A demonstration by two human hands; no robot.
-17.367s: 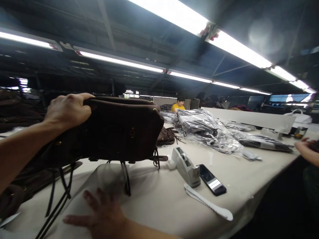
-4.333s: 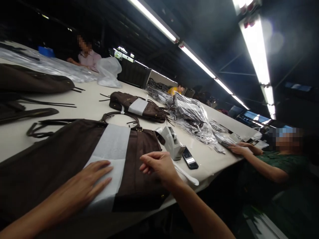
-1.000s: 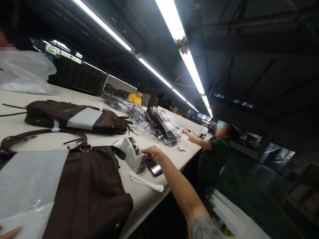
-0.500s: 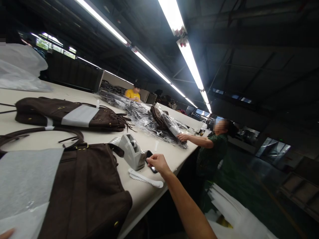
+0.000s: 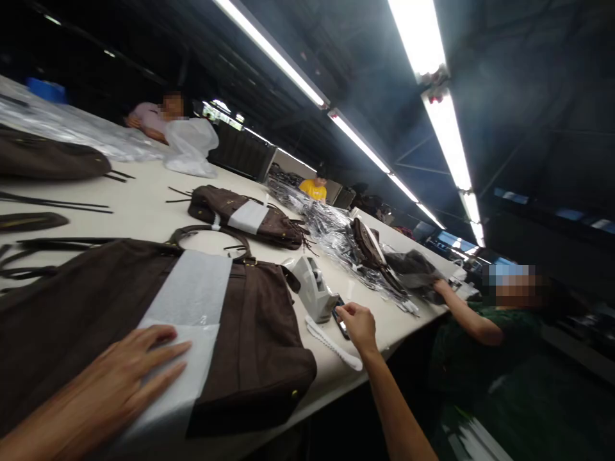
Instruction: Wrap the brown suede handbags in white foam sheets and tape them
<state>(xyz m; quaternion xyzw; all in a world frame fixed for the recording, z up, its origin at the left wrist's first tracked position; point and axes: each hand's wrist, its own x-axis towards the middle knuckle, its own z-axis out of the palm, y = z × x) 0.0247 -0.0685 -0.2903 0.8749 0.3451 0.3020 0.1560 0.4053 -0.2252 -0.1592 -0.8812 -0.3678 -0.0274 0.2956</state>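
Observation:
A dark brown bag (image 5: 259, 320) lies on the table with a white paper band (image 5: 202, 282) round its middle. My left hand (image 5: 129, 365) rests on the band, its fingers apart and holding nothing. Thumb and fingers of my right hand (image 5: 359, 325) are pinched together by the front end of a grey tape dispenser (image 5: 314, 291); whatever lies between the fingertips is too small to make out. Beneath that hand a dark phone-like object (image 5: 342, 323) is partly hidden. White toothed plastic strips (image 5: 334, 344) lie on the table just in front of the dispenser.
Another banded brown bag (image 5: 211, 203) lies behind. More brown bags (image 5: 48, 157) are at left. Plastic-wrapped bags (image 5: 327, 224) cover the far table. A co-worker in dark green (image 5: 485, 346) handles dark wrapping at right; two other people are across the table.
The view has swung left, bringing my left hand fully into sight on the paper band. My right hand stays pinched by the dispenser. The green-clad co-worker's arm has shifted along the wrapped bags.

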